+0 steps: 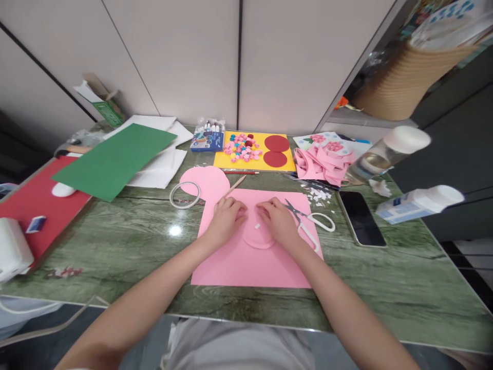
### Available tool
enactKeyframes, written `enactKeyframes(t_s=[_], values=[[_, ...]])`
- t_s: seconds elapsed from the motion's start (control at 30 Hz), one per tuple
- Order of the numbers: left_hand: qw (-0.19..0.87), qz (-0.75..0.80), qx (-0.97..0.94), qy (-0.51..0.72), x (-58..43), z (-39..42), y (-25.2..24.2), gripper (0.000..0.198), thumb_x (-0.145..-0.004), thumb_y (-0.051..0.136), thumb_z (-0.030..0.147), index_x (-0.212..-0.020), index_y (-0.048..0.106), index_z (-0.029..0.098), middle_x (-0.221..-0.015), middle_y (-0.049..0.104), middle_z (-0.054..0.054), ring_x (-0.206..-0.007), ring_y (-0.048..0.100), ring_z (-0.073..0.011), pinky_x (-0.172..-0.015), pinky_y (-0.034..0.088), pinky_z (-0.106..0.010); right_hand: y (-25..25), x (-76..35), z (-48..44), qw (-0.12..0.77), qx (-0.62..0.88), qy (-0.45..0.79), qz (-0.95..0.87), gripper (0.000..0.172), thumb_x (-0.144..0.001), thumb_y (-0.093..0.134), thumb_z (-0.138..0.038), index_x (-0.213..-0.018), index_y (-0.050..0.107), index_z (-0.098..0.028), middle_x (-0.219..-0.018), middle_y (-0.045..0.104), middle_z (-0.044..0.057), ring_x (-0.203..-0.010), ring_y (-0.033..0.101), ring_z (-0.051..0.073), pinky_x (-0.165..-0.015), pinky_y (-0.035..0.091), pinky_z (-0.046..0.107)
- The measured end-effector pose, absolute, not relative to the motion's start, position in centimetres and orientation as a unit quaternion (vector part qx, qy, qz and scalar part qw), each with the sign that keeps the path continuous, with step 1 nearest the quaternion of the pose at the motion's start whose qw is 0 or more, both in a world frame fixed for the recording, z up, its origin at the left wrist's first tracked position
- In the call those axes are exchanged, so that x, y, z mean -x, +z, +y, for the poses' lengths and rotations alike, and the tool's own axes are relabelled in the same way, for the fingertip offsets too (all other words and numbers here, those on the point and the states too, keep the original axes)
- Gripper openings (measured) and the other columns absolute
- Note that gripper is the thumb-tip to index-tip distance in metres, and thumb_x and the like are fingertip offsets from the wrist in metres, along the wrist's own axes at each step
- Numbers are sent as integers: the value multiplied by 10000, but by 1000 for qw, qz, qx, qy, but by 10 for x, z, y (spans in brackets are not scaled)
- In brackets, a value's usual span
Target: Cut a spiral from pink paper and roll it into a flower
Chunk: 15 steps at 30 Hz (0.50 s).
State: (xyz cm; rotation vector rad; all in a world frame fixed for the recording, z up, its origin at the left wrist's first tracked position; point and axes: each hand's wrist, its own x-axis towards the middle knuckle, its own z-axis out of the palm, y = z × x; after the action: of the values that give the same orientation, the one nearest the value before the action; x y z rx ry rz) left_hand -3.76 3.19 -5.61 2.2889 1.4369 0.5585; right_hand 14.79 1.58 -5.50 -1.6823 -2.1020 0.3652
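Note:
My left hand (227, 220) and my right hand (280, 222) face each other over a pink paper sheet (246, 267), fingers curled and fingertips pinched. Anything between the fingertips is too small or hidden to make out. Below them a pink paper circle (259, 240), partly covered by my hands, lies on the sheet with a small white square piece (258, 226) on it. A wooden pencil (235, 185) lies just behind my left hand. White-handled scissors (308, 221) lie opened beside my right hand. A pink rounded cut-out (206, 182) and a pale ring (185, 195) are at the left.
Behind sits a yellow sheet (254, 165) with pompoms (242, 148) and two dark red circles (276, 151). Pink scraps (321, 162), a phone (362, 218) and two bottles (421, 203) stand or lie right. Green paper (115, 159) and red board (34, 200) are left.

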Motion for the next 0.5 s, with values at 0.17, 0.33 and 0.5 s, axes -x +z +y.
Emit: enactKeyframes(t_s=[0.17,0.33,0.5], values=[[186,508,-819,195,38,32,-58,249,-812,535,286,-1042,614,231,-965,547,-56,-1003,450,-220,-907,355,-397,-57,-146,19,225,599,151,-753,127,-846,502,-192,-934,591,-206,-928,553,32,-834,559,148,-756,423,263],[207,500,-813,216,35,31,-52,175,-810,521,231,-941,637,218,-929,572,-48,-967,481,-203,-904,357,-397,-56,-146,19,243,592,166,-750,105,-820,501,-149,-884,573,-190,-919,543,31,-847,549,148,-769,421,277],[276,481,-793,253,31,28,-45,119,-779,508,168,-817,620,179,-827,615,-39,-855,529,-180,-805,409,-344,-51,-142,16,265,590,177,-742,95,-818,484,-145,-852,564,-182,-932,527,39,-816,548,147,-734,429,275]])
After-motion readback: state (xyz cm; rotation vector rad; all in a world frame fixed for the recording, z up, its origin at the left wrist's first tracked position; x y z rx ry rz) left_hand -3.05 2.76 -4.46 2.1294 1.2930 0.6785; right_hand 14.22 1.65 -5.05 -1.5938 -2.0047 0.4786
